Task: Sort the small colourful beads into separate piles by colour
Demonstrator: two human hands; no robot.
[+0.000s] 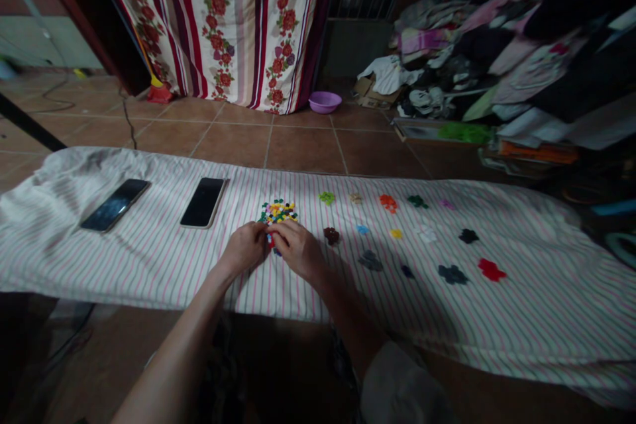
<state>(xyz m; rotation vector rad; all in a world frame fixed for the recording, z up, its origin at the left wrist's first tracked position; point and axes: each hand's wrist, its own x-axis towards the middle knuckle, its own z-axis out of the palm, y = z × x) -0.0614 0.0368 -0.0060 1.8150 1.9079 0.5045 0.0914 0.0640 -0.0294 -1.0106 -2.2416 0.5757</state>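
A mixed pile of tiny coloured pieces (279,210) lies on a striped cloth (318,291). They look like small plastic bricks, but their exact kind is too small to tell. My left hand (245,246) is closed at the pile's near left edge, its fingertips pinched together. Close against it, my right hand (299,248) reaches over the near side of the pile with fingers curled down. Anything between the fingertips is hidden. Sorted by colour, small heaps spread out to the right, among them a brown heap (331,235), an orange heap (388,203) and a red heap (491,269).
Two phones, a left phone (115,205) and a right phone (203,203), lie left of the pile. Beyond the cloth are a tiled floor (298,146), a purple basin (324,103), a floral curtain (238,26) and heaped clothes (462,53).
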